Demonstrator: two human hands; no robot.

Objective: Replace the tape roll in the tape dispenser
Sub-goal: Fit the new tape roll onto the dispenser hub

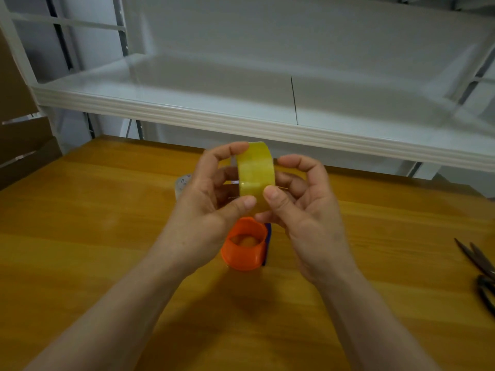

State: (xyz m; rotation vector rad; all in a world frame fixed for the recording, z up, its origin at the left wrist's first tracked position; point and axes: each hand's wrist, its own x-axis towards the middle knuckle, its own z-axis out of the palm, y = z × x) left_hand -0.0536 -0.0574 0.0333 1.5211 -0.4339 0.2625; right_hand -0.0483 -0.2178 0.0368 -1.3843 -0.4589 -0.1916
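Note:
A yellowish clear tape roll (255, 170) is held up on edge above the wooden table (107, 236). My left hand (209, 207) grips it from the left, forefinger over the top and thumb at the bottom. My right hand (302, 210) holds its right side, thumb pressed on the roll's outer face. Below the hands the orange tape dispenser (245, 247) stands on the table, its round holder empty, with a dark blue part at its right side. Another clear roll (182, 184) lies behind my left hand, mostly hidden.
Dark scissors (479, 266) lie at the table's right edge. A white metal shelf (241, 121) juts out above the table's far side. Brown cardboard boxes (24, 140) stand at the left.

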